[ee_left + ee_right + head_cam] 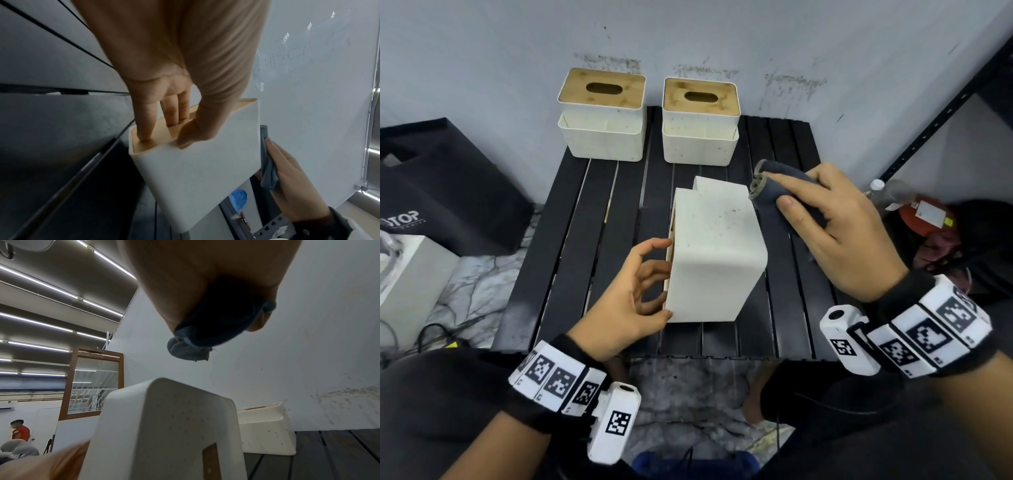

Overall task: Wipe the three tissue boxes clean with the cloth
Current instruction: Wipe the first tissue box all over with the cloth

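A white tissue box (715,253) lies tipped on its side in the middle of the black slatted table (592,212), its speckled side facing up. My left hand (633,294) grips it at its left end, fingers in the wooden lid's slot (174,123) and thumb on the white wall (191,138). My right hand (839,226) holds a bunched dark grey cloth (777,185) just right of the box's far end; in the right wrist view the cloth (197,340) hangs above the box (170,426). Two more white boxes with wooden lids (602,113) (700,120) stand upright at the back.
A black bag (445,192) and a white appliance (410,267) sit on the floor to the left. A dark metal shelf upright (941,109) rises at the right, with a bottle (883,192) and a red object (924,216) below. The wall stands right behind the table.
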